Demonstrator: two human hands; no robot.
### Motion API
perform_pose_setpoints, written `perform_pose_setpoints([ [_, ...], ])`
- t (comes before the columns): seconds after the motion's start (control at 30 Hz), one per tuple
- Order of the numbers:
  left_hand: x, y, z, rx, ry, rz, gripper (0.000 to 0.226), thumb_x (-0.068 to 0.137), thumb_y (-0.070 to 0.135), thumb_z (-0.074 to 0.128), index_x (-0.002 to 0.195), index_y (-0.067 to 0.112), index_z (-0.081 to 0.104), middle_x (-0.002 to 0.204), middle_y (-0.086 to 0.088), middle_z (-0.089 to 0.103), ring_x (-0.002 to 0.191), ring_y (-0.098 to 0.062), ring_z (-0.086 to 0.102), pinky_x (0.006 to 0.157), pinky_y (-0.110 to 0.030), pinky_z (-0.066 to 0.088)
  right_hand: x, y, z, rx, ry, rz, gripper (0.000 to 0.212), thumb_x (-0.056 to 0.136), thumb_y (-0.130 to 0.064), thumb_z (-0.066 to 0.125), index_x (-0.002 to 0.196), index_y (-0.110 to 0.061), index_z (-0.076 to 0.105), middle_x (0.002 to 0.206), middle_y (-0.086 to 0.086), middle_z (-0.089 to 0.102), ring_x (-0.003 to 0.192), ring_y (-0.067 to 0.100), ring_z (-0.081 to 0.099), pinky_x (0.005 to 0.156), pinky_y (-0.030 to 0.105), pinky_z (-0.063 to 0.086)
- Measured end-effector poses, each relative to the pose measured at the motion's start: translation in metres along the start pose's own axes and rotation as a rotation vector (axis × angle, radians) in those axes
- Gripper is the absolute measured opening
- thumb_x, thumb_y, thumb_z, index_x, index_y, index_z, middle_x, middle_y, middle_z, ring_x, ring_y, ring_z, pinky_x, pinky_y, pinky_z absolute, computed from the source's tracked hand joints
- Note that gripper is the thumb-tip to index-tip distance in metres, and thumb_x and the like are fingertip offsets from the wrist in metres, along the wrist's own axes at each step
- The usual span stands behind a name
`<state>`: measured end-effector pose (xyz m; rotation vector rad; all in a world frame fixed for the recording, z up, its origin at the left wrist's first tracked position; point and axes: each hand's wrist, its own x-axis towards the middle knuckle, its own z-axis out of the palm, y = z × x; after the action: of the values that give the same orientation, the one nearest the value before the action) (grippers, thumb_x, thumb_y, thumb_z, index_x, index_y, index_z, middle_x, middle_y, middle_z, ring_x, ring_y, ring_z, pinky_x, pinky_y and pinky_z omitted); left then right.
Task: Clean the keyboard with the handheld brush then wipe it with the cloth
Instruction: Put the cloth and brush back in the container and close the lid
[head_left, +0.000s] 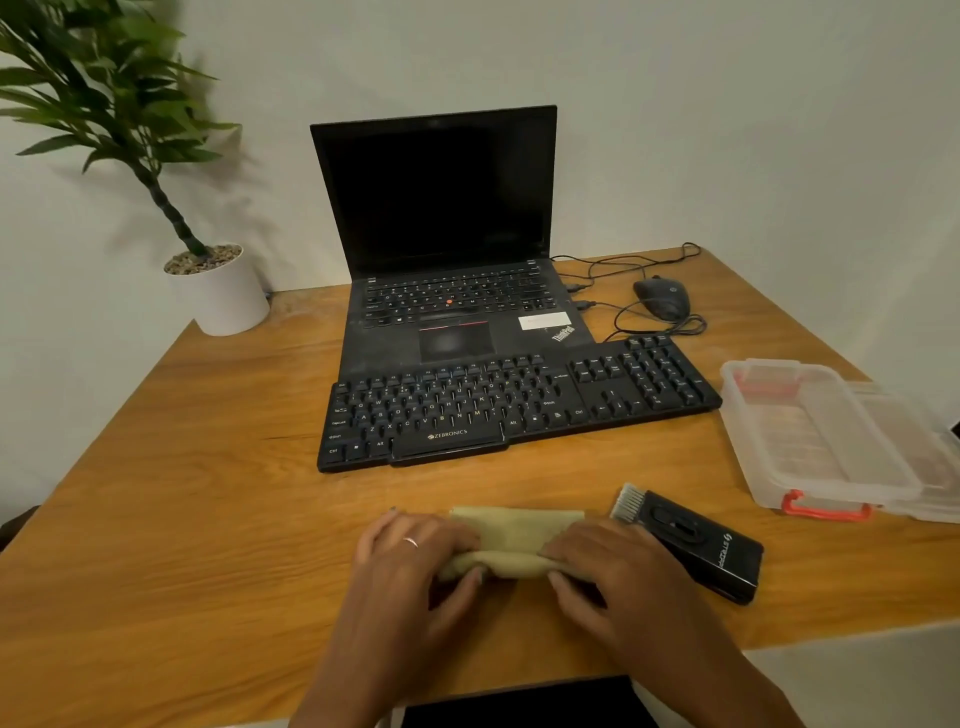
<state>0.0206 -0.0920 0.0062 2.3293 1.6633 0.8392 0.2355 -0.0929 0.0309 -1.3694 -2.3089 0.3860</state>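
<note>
One Zebronics keyboard anchors the desk. Nearer the person, one olive cloth lies gripped by the left hand and right hand; one brush lies just right. Behind: one laptop, one mouse. Right: seemingly one open plastic box.
</note>
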Motion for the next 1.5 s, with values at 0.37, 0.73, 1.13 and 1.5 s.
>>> perform_pose_setpoints([
  [0.37,0.084,0.072,-0.008,-0.7,0.054,-0.188,0.004,0.091,0.021,0.062,0.088,0.019,0.063,0.078,0.008,0.068,0.069,-0.01,0.065,0.053,-0.028,0.051,-0.014,0.011,-0.051,1.035,0.381,0.452,0.017,0.084,-0.009,0.064,0.101,-0.015,0.064,0.086,-0.004,0.073,0.076,0.011,0.07,0.057,0.025,0.057],
  [0.73,0.206,0.153,0.066,-0.631,-0.142,0.033,0.016,0.079,0.032,0.078,0.085,0.021,0.069,0.074,0.0,0.066,0.062,-0.002,0.054,0.054,-0.02,0.043,-0.047,0.078,-0.104,0.698,0.873,0.615,0.022,0.078,-0.01,0.073,0.092,-0.025,0.065,0.078,-0.004,0.068,0.064,0.014,0.069,0.058,0.025,0.059],
  [1.13,0.268,0.207,0.122,-0.279,-0.446,0.246,0.036,0.079,0.02,0.079,0.112,0.013,0.069,0.103,-0.002,0.064,0.096,-0.013,0.058,0.076,-0.024,0.044,-0.036,0.132,-0.111,0.035,0.623,0.743,0.016,0.085,-0.037,0.065,0.098,-0.037,0.056,0.088,-0.013,0.05,0.093,0.003,0.024,0.085,0.031,0.026],
  [1.5,0.243,0.205,0.121,0.106,-0.309,0.515,0.025,0.095,0.026,0.05,0.112,0.029,0.068,0.112,0.005,0.067,0.093,-0.012,0.053,0.074,-0.029,0.034,-0.04,0.142,-0.096,-0.298,0.507,0.681,0.042,0.091,-0.052,0.036,0.079,-0.029,0.068,0.089,-0.011,0.065,0.098,0.013,0.033,0.078,0.034,0.018],
])
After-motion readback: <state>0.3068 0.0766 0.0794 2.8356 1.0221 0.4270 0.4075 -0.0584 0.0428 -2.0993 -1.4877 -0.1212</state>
